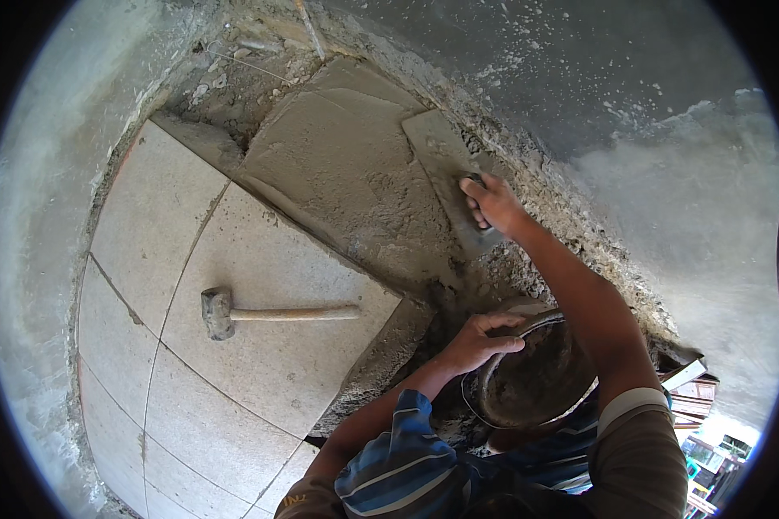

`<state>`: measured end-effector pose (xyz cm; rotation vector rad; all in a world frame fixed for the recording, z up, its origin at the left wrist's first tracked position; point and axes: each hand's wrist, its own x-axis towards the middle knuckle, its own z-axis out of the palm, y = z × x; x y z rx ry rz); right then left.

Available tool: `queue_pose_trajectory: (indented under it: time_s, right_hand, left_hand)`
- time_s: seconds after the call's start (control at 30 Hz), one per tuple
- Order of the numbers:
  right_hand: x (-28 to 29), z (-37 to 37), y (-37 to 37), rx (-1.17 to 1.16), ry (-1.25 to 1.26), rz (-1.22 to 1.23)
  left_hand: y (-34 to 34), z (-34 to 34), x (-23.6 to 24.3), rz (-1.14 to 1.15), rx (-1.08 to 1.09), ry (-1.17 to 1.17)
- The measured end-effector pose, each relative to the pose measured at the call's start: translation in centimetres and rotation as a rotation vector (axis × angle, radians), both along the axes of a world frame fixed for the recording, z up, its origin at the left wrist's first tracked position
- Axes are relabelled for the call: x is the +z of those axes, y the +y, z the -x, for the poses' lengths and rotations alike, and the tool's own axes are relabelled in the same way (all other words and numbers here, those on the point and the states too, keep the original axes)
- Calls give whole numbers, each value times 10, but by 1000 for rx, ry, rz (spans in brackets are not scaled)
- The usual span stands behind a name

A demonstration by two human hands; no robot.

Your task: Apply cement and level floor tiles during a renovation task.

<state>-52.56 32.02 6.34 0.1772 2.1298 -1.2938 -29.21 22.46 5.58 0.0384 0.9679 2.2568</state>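
My right hand is closed round the dark handle of a flat metal trowel, whose blade lies on wet grey mortar along the rough wall edge. My left hand grips the upper-left rim of a dirty round bucket below the mortar. A rubber mallet with a pale wooden handle lies on the speckled beige floor tiles, left of my left hand.
Bare concrete walls border the work on the left, top and right. Rubble and a thin rod stand at the upper left. Stacked tiles or boards and small clutter show at the lower right.
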Motion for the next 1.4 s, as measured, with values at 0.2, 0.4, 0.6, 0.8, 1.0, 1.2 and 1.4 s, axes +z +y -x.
queue_pose_trajectory:
  time_s: [0.2,0.4,0.6,0.8,1.0,1.2,1.4]
  right_hand:
    - [16,-18,1,245,565,-463]
    - [18,20,-28,562,484,-602]
    - [-4,103,-93,446,650,-658]
    - [-17,111,-60,460,663,-565]
    - [6,8,10,790,441,-527]
    - [14,-27,27,1099,589,-558]
    - [-7,43,-55,680,714,-727]
  left_hand:
    - [-3,-8,3,22,16,-17]
    - [-2,-7,3,-35,6,-85]
    - [-2,-7,-2,-46,10,-83]
    - [1,-4,-1,-53,-5,-113]
    - [5,0,3,-8,35,-86]
    - [-2,-5,8,69,36,-15]
    - [-10,-2,13,94,1,-10]
